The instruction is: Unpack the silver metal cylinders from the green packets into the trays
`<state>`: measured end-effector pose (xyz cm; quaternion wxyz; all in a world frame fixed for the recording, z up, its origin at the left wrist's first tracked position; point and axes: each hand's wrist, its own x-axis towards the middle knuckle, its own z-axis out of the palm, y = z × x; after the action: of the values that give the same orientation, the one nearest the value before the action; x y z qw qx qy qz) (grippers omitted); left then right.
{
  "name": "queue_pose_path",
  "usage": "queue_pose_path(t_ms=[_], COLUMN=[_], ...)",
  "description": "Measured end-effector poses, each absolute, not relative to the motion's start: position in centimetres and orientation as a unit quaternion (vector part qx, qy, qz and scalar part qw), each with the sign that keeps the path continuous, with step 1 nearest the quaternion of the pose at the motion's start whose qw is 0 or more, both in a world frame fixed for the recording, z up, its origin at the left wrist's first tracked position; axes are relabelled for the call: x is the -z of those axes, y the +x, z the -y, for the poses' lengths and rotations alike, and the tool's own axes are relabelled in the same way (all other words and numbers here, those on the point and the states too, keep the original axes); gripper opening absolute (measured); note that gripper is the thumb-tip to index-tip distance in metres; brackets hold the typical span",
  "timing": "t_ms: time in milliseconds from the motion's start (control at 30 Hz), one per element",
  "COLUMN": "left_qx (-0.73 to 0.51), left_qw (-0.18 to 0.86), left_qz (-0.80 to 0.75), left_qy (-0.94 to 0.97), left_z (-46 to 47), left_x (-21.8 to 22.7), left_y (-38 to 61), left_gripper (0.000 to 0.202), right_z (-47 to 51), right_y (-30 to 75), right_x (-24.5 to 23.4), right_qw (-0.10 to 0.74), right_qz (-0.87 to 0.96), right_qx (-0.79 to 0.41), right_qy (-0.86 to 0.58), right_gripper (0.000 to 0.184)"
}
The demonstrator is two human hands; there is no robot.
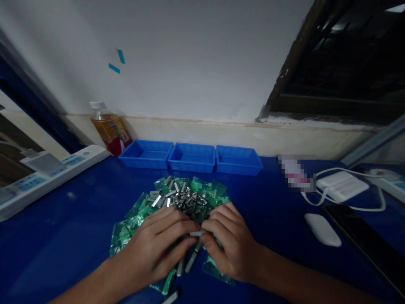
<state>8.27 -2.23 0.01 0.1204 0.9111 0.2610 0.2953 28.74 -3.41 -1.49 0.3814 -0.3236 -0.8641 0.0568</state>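
Steel piece [198, 233] pinched at its ends, left hand [148, 253] and right hand [232, 249] fingers gripping, just this side of the pile [185, 198]. Looks light, stiff, slick.

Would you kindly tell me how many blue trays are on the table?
3, in a row by the wall: left tray, middle tray, right tray; none seems hidden.

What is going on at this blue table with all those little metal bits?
A person works with bare hands. The left hand and right hand meet over a heap of small silver metal pieces and little green plastic bags, pinching a single silver metal piece between their fingertips. Three blue plastic trays stand in a row behind the heap, by the wall.
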Motion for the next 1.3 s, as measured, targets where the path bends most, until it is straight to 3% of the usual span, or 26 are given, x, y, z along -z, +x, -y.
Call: queue_pose_path(t_ms=[200, 333, 533, 700, 1000, 1300], left_qx=[-0.31, -0.293, -0.258, -0.265, -0.262, -0.268], left_qw=[0.117, 0.115, 0.137, 0.088, 0.13, 0.111], left_qz=[-0.274, -0.268, -0.285, -0.281, -0.292, -0.271], left_qy=[0.903, 0.911, 0.913, 0.918, 0.911, 0.918], left_z=[2.13, 2.01, 2.03, 2.1, 2.06, 2.35], left_x=[-0.43, -0.56, 0.01, -0.21, 0.0, -0.21], left_y=[8.17, 8.3, 8.24, 8.25, 8.54, 8.67], left_gripper=[0.013, 0.014, 0.016, 0.018, 0.014, 0.019], right_z=[3.38, 3.49, 3.2, 2.99, 3.29, 2.96], right_y=[28.59, 28.56, 28.9, 29.02, 28.75, 28.89], right_x=[1.64, 1.66, 1.68, 1.87, 1.71, 1.71], right_qw=[0.393, 0.383, 0.369, 0.369, 0.363, 0.378], right_qz=[0.865, 0.867, 0.863, 0.865, 0.87, 0.866], right_qx=[-0.077, -0.054, -0.079, -0.087, -0.073, -0.069], right_qy=[-0.302, -0.313, -0.337, -0.329, -0.326, -0.321], right_gripper=[0.02, 0.009, 0.015, 0.02, 0.01, 0.019])
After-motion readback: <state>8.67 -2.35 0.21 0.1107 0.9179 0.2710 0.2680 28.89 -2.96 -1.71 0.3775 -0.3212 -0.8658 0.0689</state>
